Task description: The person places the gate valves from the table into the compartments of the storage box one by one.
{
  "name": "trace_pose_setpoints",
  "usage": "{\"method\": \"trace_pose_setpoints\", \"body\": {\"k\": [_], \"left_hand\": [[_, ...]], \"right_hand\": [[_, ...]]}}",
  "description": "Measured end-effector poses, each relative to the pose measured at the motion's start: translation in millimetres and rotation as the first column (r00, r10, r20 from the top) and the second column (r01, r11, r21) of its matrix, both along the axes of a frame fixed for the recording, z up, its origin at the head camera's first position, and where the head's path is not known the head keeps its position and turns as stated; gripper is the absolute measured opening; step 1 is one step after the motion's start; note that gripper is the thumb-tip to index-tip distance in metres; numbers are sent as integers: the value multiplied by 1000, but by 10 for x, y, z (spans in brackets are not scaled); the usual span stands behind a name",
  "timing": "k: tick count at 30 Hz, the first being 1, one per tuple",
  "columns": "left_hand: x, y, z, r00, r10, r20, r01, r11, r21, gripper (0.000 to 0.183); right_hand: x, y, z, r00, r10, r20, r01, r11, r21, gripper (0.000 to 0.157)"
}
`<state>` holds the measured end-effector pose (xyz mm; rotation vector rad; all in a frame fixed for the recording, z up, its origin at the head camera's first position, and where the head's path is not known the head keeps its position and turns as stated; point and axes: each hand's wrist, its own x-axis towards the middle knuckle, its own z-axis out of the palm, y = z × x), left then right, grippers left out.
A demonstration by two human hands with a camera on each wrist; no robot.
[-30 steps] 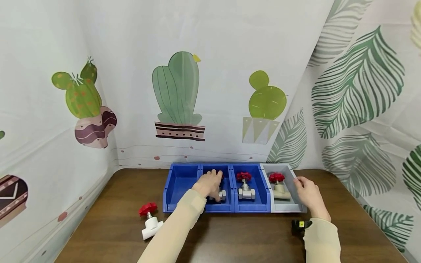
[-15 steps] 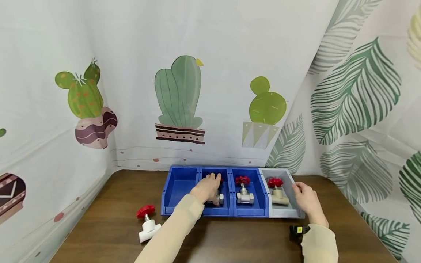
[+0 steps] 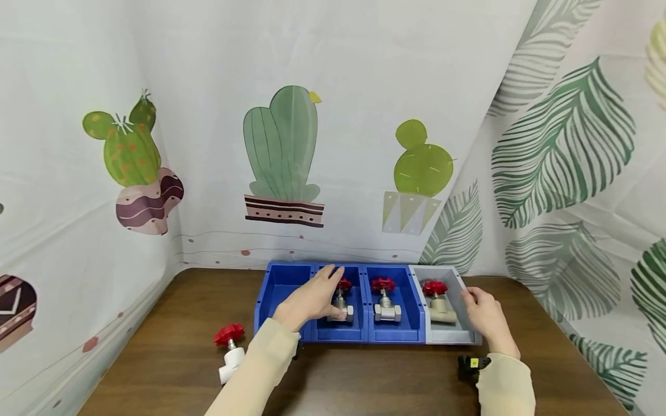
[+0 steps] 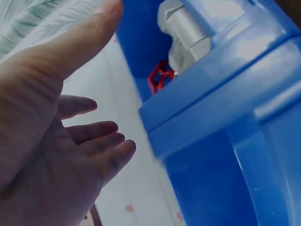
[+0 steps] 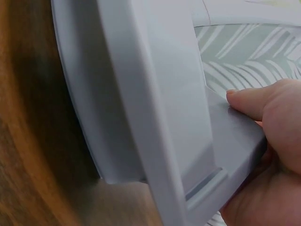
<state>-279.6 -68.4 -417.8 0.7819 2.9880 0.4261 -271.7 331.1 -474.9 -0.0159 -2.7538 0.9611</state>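
Observation:
In the head view my left hand hovers over the second blue bin, its fingers spread and relaxed. Inside that bin lies a metal gate valve with a red handwheel, partly covered by the thumb. The left wrist view has the palm and fingers apart from the valve body, with nothing held. My right hand pinches the right wall of the grey bin, thumb on the inner face and the other fingers outside. A beige valve with a red wheel lies in that bin.
Another metal valve lies in the third blue bin. The leftmost blue bin joins the same row, against the printed curtain. On the wooden table, a white valve with a red wheel stands front left, partly behind my left sleeve.
My left hand has loosened and drawn back left from the valve in the second bin, uncovering its wheel and body. The right hand stays on the grey bin; the view has shifted slightly.

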Motion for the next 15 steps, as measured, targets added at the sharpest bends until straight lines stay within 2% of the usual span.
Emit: {"method": "trace_pose_setpoints", "body": {"k": [7, 15], "left_hand": [[184, -154, 82, 998, -35, -43, 38, 997, 64, 107], [415, -368, 36, 997, -48, -54, 56, 985, 161, 107]], "right_hand": [[9, -18, 25, 999, 3, -33, -3, 1000, 3, 43], [-4, -10, 12, 999, 9, -31, -9, 1000, 4, 43]]}}
